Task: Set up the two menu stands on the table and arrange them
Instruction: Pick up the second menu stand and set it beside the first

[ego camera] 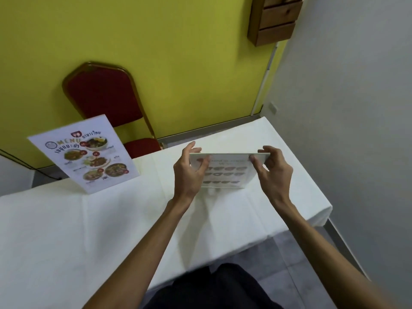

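Note:
A menu stand with food pictures and the word MENU (87,152) stands upright at the far left of the white-clothed table (100,230). A second menu stand (225,171), clear with rows of dish pictures, is upright near the table's far right. My left hand (189,172) grips its left edge and my right hand (272,170) grips its right top corner. Its base rests on or just above the cloth; I cannot tell which.
A red chair with a gold frame (107,99) stands behind the table against the yellow wall. A grey wall runs along the right, past the table's right edge (321,197). A wooden box (274,21) hangs high on the wall.

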